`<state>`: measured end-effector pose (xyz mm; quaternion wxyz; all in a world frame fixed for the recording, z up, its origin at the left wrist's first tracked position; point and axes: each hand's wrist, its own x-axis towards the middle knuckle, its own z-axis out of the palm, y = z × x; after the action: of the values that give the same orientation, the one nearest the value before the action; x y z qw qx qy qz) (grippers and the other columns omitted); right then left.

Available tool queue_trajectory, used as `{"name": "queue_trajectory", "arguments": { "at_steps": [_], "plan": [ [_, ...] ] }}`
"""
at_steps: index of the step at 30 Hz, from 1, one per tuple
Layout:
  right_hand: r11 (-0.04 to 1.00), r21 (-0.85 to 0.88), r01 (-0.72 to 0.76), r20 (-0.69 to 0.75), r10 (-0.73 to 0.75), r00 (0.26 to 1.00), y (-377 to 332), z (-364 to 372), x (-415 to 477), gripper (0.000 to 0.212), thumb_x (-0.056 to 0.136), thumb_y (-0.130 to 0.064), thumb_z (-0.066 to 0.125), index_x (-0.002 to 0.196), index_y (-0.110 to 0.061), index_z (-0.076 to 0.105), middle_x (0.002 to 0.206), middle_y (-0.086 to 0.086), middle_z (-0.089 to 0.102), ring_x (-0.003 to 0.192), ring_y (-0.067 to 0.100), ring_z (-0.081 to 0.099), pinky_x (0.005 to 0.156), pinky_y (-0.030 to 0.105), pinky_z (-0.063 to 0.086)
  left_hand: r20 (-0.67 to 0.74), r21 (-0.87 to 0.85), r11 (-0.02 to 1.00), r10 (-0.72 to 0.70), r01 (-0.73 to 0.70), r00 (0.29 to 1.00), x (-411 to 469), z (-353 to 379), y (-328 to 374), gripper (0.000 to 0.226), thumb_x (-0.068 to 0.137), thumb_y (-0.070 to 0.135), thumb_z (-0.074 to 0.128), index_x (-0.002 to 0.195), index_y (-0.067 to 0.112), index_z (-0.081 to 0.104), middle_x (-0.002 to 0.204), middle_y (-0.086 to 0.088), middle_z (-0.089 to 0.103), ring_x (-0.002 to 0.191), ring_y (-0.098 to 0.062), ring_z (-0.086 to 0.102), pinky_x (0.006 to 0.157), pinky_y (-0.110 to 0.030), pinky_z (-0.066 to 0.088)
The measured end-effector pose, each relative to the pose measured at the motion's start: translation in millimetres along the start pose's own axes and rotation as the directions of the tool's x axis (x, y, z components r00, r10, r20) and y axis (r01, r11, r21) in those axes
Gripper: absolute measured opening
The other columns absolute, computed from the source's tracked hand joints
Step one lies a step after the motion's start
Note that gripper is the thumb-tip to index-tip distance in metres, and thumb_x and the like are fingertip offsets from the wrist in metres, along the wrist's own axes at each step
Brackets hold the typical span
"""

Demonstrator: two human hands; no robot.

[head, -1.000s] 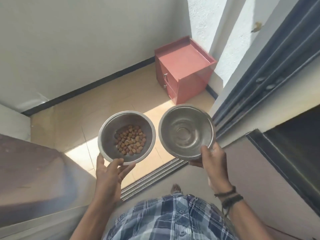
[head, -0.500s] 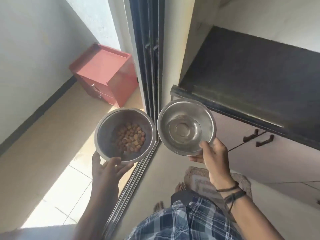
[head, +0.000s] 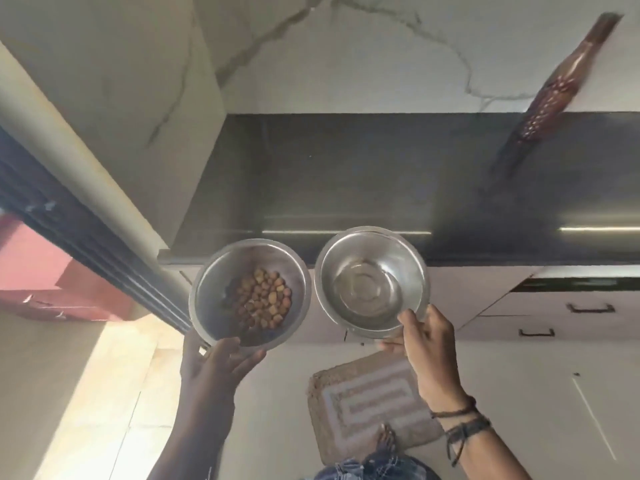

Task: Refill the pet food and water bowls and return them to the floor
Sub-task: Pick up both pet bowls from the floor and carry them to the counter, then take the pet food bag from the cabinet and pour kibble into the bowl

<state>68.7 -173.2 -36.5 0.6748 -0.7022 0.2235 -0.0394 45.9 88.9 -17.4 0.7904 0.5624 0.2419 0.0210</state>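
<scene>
Two steel bowls were held side by side, rims nearly touching, in front of the dark counter point(head: 363, 174) and above the floor. The food bowl point(head: 214, 299), with brown kibble point(head: 265, 297) heaped toward its right side, was cupped from beneath by the left hand point(head: 216, 363) — its grip closed on the near rim. The water bowl point(head: 372, 282) was pinched at its near rim by the right hand point(head: 429, 355), thumb inside — whether it contained water could not be told. A woven mat point(head: 363, 400) lay on the floor below

Silver bowls point(head: 372, 282); brown kibble point(head: 265, 297); black counter point(head: 346, 174); red cabinet point(head: 45, 275) at left; beige striped mat point(head: 367, 400); white veined wall point(head: 346, 53).
</scene>
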Motion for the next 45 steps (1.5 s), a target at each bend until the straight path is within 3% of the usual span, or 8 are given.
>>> {"name": "queue_trajectory", "arguments": {
  "at_steps": [3,6,11,17,25,27,32,45],
  "plan": [
    [0.999,0.035,0.008,-0.052,-0.006,0.999,-8,-42,38,0.014,0.1,-0.006,0.051,0.111,-0.001,0.059,0.066,0.011,0.072,0.059,0.034,0.074,0.058,0.042,0.063,0.044,-0.009,1.0,-0.001,0.001,0.999,13,61,-11,0.037,0.091,-0.009,0.047,0.109,0.022,0.057,0.087,-0.016,0.06,0.074,-0.032,0.066,0.065,-0.029,0.059],
    [0.999,0.048,0.021,-0.079,-0.017,0.997,-23,-85,80,0.017,0.101,-0.006,0.05,0.114,-0.001,0.059,0.062,0.002,0.071,0.06,0.034,0.074,0.059,0.042,0.063,0.071,-0.006,1.0,-0.013,0.013,0.997,26,123,-22,0.041,0.092,-0.008,0.046,0.12,0.022,0.053,0.088,-0.014,0.056,0.065,-0.023,0.07,0.082,-0.041,0.054],
    [0.996,0.088,0.0,-0.114,0.01,0.993,-42,-130,140,0.018,0.101,-0.007,0.049,0.114,0.003,0.056,0.065,0.005,0.072,0.061,0.034,0.074,0.055,0.035,0.062,0.122,-0.021,0.999,-0.038,0.041,0.992,42,199,-31,0.039,0.091,-0.016,0.043,0.116,0.013,0.05,0.1,-0.021,0.051,0.062,-0.022,0.069,0.068,-0.025,0.062],
    [0.994,0.11,-0.012,-0.126,0.026,0.992,-65,-154,212,0.018,0.102,-0.008,0.05,0.114,0.001,0.058,0.077,0.021,0.074,0.062,0.03,0.075,0.052,0.031,0.061,0.162,-0.054,0.998,-0.008,0.017,0.987,75,270,-30,0.034,0.096,-0.006,0.049,0.124,0.012,0.053,0.102,-0.014,0.069,0.075,-0.023,0.075,0.064,-0.025,0.06],
    [0.986,0.165,-0.026,-0.104,0.044,0.994,-76,-139,268,0.023,0.102,-0.009,0.05,0.118,0.006,0.056,0.081,0.023,0.073,0.067,0.032,0.076,0.056,0.034,0.062,0.17,-0.082,0.997,0.003,0.011,0.985,131,306,-21,0.04,0.096,-0.005,0.051,0.133,0.011,0.047,0.125,-0.019,0.061,0.106,-0.037,0.068,0.07,-0.028,0.061],
    [0.991,0.121,-0.053,-0.101,0.066,0.993,-87,-135,353,0.024,0.101,-0.009,0.05,0.119,0.006,0.055,0.082,0.024,0.073,0.067,0.032,0.076,0.056,0.034,0.062,0.111,-0.096,0.991,-0.083,0.093,0.99,206,358,-34,0.041,0.096,-0.006,0.051,0.133,0.011,0.047,0.125,-0.018,0.06,0.103,-0.037,0.067,0.068,-0.027,0.061],
    [0.988,0.14,-0.06,-0.11,0.076,0.991,-87,-138,361,0.023,0.102,-0.007,0.049,0.12,0.005,0.055,0.086,0.026,0.072,0.066,0.03,0.076,0.055,0.032,0.061,0.138,-0.096,0.991,-0.077,0.091,0.987,212,374,-37,0.034,0.097,-0.006,0.05,0.122,0.017,0.052,0.117,-0.012,0.062,0.095,-0.034,0.067,0.068,-0.028,0.062],
    [0.977,0.18,-0.109,-0.071,0.124,0.99,-79,-134,412,0.023,0.102,-0.008,0.05,0.121,0.002,0.055,0.09,0.022,0.072,0.067,0.029,0.076,0.055,0.032,0.061,0.068,-0.115,0.983,-0.136,0.144,0.988,248,403,-46,0.05,0.098,-0.003,0.051,0.141,0.022,0.042,0.124,-0.008,0.06,0.103,-0.032,0.068,0.082,-0.036,0.057]
  ]
}}
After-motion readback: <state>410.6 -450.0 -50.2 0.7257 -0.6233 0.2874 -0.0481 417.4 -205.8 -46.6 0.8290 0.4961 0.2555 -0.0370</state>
